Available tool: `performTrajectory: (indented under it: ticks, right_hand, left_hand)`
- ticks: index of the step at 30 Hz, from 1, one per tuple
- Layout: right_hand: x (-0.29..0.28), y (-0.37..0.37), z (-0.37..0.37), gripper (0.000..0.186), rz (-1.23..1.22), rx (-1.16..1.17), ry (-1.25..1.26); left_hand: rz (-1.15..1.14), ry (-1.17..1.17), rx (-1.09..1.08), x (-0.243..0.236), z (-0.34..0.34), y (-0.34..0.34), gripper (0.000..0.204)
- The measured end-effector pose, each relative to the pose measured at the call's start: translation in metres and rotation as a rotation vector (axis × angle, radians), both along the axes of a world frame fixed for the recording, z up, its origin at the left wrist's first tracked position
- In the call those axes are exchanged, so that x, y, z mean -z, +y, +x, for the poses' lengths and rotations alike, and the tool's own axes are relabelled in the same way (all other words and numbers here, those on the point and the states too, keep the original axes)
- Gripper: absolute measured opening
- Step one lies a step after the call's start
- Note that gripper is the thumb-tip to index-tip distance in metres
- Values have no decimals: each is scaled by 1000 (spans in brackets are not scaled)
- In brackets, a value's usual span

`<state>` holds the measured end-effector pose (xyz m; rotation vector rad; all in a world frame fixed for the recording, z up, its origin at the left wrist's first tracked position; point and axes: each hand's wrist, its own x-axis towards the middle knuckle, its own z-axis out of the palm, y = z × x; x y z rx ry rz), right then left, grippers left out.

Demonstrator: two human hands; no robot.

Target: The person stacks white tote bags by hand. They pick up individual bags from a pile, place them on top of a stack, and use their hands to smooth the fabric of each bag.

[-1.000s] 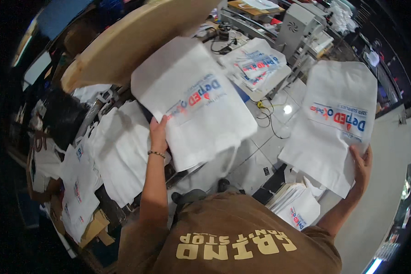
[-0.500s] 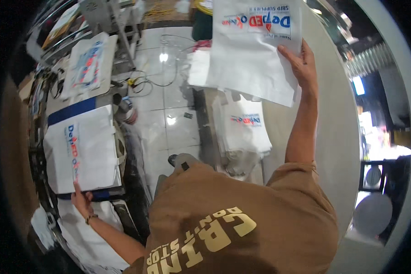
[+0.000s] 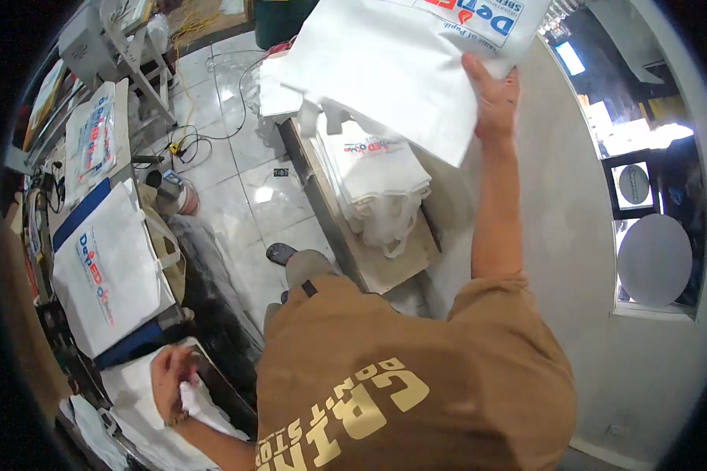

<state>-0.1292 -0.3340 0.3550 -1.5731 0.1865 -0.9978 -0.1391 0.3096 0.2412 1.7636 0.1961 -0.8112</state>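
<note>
Glossy white floor tiles run between the work surfaces. Nearest, the left hand is closed, pinching soft white fabric at the lower left. Above it, a flat white bag with a red-and-blue print lies on a blue-edged platen. Right of that platen, a folded bag stack rests on a wooden board. Farthest, the right hand grips a raised white printed bag by its edge.

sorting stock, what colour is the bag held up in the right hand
White, with red and blue printing near its top edge; the bag in the right hand shows best in the head view.
</note>
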Motion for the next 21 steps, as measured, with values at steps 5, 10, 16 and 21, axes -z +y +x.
performTrajectory:
  ticks: [5, 10, 16, 21]
  right_hand:
    - [68, 97, 39, 44, 205, 210, -60]
    - [141, 195, 50, 46, 534, 280, -88]
    - [196, 203, 47, 53, 793, 318, -49]
    - [226, 126, 39, 48, 1199, 298, -162]
  left_hand:
    - [-471, 203, 664, 53, 16, -163, 99]
    - [-920, 361, 30, 61, 29, -310, 78]
    - [-709, 43, -515, 67, 68, -356, 49]
    - [-622, -220, -148, 66, 122, -397, 43]
